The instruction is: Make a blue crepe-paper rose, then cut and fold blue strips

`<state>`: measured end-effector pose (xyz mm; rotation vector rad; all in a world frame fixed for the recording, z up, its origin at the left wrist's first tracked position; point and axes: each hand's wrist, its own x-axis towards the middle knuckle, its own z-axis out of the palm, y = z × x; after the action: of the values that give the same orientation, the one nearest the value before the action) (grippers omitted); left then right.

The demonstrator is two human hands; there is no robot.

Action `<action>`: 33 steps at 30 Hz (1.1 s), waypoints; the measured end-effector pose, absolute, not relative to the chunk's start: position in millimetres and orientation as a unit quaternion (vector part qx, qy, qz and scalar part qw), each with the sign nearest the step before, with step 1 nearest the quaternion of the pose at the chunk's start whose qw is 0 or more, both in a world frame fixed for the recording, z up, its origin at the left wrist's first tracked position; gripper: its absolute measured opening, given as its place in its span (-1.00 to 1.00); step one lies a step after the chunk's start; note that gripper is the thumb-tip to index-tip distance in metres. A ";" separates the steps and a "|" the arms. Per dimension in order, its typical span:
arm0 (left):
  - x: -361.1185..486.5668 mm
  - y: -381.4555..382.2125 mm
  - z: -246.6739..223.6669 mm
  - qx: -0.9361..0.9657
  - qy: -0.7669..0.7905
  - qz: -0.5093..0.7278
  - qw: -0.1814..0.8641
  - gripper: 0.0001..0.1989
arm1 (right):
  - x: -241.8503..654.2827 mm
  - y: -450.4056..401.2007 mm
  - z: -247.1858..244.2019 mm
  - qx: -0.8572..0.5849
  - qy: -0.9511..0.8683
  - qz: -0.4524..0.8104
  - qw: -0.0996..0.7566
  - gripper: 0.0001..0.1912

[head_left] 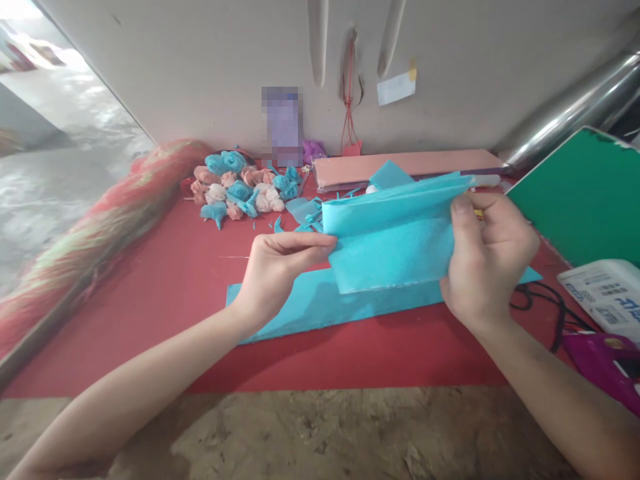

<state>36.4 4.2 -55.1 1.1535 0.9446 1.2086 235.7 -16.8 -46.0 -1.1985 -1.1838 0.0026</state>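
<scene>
Between my two hands a folded sheet of blue crepe paper [393, 243] is held up above the table, its layers showing along the top edge. My left hand [280, 267] pinches its left edge between thumb and fingertips. At the right end my right hand [487, 257] grips it, thumb in front and the other fingers curled behind. Below lies a longer flat strip of the same blue paper [300, 303] on the red table covering [165, 320]. My hands and the raised sheet hide part of that strip.
A heap of blue, pink and white paper flowers [240, 190] sits at the back left, with blue scraps [313, 217] beside it. Behind lies a pink paper pack [410, 167]. On the right are a green board [585, 200], a white printed package [607, 297] and a purple pouch [597, 367].
</scene>
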 end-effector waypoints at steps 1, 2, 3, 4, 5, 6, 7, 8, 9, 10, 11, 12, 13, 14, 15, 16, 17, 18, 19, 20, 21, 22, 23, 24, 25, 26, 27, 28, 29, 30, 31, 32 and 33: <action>36.4 3.9 -55.2 0.495 0.405 0.517 0.569 -0.91 | 235.8 -16.9 -45.8 -0.531 -0.524 -0.001 0.665 -0.81; 36.5 3.6 -55.5 0.496 0.408 0.519 0.564 -0.90 | 235.8 -17.1 -45.7 -0.532 -0.524 0.000 0.665 -0.81; 36.5 3.3 -55.9 0.495 0.410 0.522 0.561 -0.88 | 235.8 -17.2 -45.5 -0.534 -0.524 0.000 0.664 -0.81; 36.6 3.1 -56.2 0.492 0.413 0.526 0.557 -0.86 | 235.7 -17.2 -45.5 -0.535 -0.524 -0.001 0.663 -0.81; 36.6 2.8 -56.6 0.489 0.415 0.530 0.554 -0.84 | 235.7 -17.1 -45.7 -0.535 -0.524 -0.002 0.662 -0.81; 36.8 2.5 -56.8 0.486 0.417 0.535 0.551 -0.82 | 235.7 -16.8 -46.0 -0.535 -0.525 -0.004 0.662 -0.81; 36.9 2.3 -56.9 0.484 0.418 0.539 0.548 -0.80 | 235.7 -16.3 -46.4 -0.533 -0.525 -0.006 0.664 -0.81; 37.0 2.0 -56.8 0.483 0.418 0.543 0.545 -0.77 | 235.7 -15.7 -46.9 -0.532 -0.523 -0.008 0.666 -0.81; 37.2 1.7 -56.5 0.483 0.416 0.546 0.544 -0.76 | 235.7 -15.2 -47.4 -0.531 -0.522 -0.008 0.667 -0.81; 37.4 1.6 -56.1 0.484 0.410 0.550 0.543 -0.74 | 235.7 -14.7 -47.9 -0.532 -0.522 -0.008 0.667 -0.80; 37.6 1.5 -55.5 0.486 0.402 0.554 0.544 -0.72 | 235.6 -14.4 -48.4 -0.532 -0.521 -0.010 0.667 -0.80; 37.9 1.6 -54.8 0.487 0.392 0.558 0.546 -0.69 | 235.6 -14.4 -48.7 -0.532 -0.522 -0.013 0.667 -0.80; 38.1 1.8 -54.2 0.487 0.383 0.560 0.551 -0.63 | 235.6 -14.5 -48.8 -0.530 -0.523 -0.015 0.667 -0.80; 38.3 2.2 -53.6 0.485 0.374 0.560 0.558 -0.56 | 235.5 -14.9 -48.7 -0.528 -0.523 -0.021 0.668 -0.80; 38.4 2.7 -53.1 0.481 0.368 0.557 0.569 -0.51 | 235.5 -15.4 -48.5 -0.527 -0.524 -0.027 0.669 -0.81; 38.5 3.4 -52.9 0.475 0.366 0.550 0.581 -0.49 | 235.5 -15.9 -48.1 -0.527 -0.524 -0.033 0.668 -0.81; 38.5 4.2 -53.0 0.468 0.370 0.540 0.595 -0.52 | 235.5 -16.4 -47.7 -0.530 -0.524 -0.038 0.666 -0.81; 38.5 5.1 -53.2 0.460 0.376 0.529 0.607 -0.61 | 235.5 -16.7 -47.3 -0.531 -0.523 -0.044 0.665 -0.81; 38.4 6.1 -53.4 0.453 0.381 0.519 0.617 -0.71 | 235.4 -17.0 -46.9 -0.531 -0.523 -0.049 0.665 -0.81; 38.2 7.1 -53.7 0.448 0.384 0.512 0.624 -0.81 | 235.4 -17.1 -46.7 -0.530 -0.522 -0.050 0.666 -0.81; 38.0 8.1 -53.8 0.445 0.385 0.507 0.629 -0.87 | 235.3 -17.0 -46.6 -0.525 -0.521 -0.046 0.671 -0.82; 37.7 9.2 -53.8 0.445 0.385 0.504 0.632 -0.90 | 235.2 -16.9 -46.8 -0.520 -0.520 -0.036 0.677 -0.83; 37.3 10.4 -53.6 0.447 0.384 0.502 0.633 -0.91 | 235.3 -16.7 -47.1 -0.515 -0.518 -0.019 0.682 -0.83; 36.7 11.7 -53.3 0.450 0.384 0.501 0.631 -0.91 | 235.6 -16.4 -47.6 -0.512 -0.518 0.002 0.685 -0.83; 35.9 13.2 -52.9 0.454 0.387 0.500 0.628 -0.92 | 236.2 -15.9 -48.2 -0.511 -0.519 0.024 0.685 -0.84; 34.7 15.0 -52.5 0.458 0.391 0.499 0.623 -0.92 | 237.4 -15.4 -48.8 -0.512 -0.521 0.049 0.681 -0.84; 33.1 17.1 -51.9 0.464 0.395 0.500 0.615 -0.91 | 239.2 -14.6 -49.2 -0.512 -0.526 0.080 0.674 -0.85; 31.0 19.5 -51.2 0.471 0.399 0.504 0.604 -0.91 | 241.6 -13.5 -49.2 -0.512 -0.532 0.118 0.663 -0.85; 28.5 22.2 -50.3 0.479 0.401 0.506 0.594 -0.90 | 244.6 -12.2 -48.7 -0.511 -0.536 0.158 0.653 -0.87; 25.5 25.2 -49.1 0.490 0.403 0.504 0.586 -0.88 | 247.9 -10.7 -47.5 -0.508 -0.537 0.201 0.643 -0.90; 22.4 28.1 -47.5 0.503 0.403 0.494 0.584 -0.85 | 251.2 -9.2 -45.6 -0.503 -0.536 0.245 0.632 -0.93; 19.3 30.7 -45.6 0.518 0.401 0.472 0.590 -0.82 | 254.2 -7.7 -43.2 -0.499 -0.536 0.285 0.619 -0.90; 16.6 32.8 -43.5 0.535 0.398 0.435 0.605 -0.78 | 256.5 -6.5 -40.5 -0.498 -0.538 0.321 0.599 -0.84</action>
<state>16.6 32.8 -43.5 1.2389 0.9212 1.0062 256.5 -6.5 -40.5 -1.1543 -1.2478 0.7450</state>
